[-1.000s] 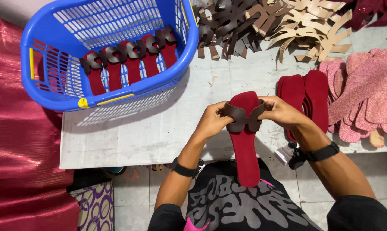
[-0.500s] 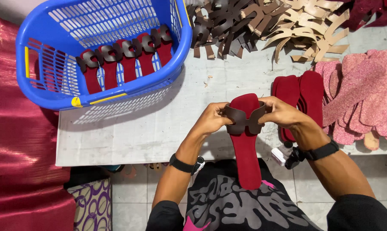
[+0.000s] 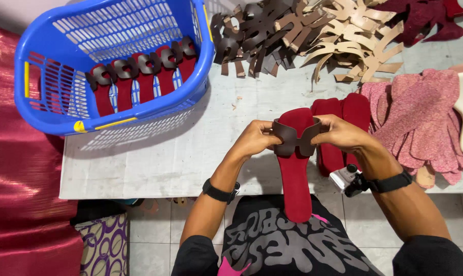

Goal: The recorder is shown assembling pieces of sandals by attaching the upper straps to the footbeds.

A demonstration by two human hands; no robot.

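Little has moved since the earlier frames: both hands still hold the same sandal piece above the near edge of the desk, only the view has drifted slightly. A long red insole, matte and felt-like, points toward the person's lap. Across its upper part sits a dark brown strap, smooth like leather, cut in an H shape. The left hand pinches the strap's left end against the insole edge; the right hand pinches the right end, each grip pressed together on it. Just beside the right hand lies a stack of red insoles. Farther back stands a blue plastic lattice basket holding finished red sandals.
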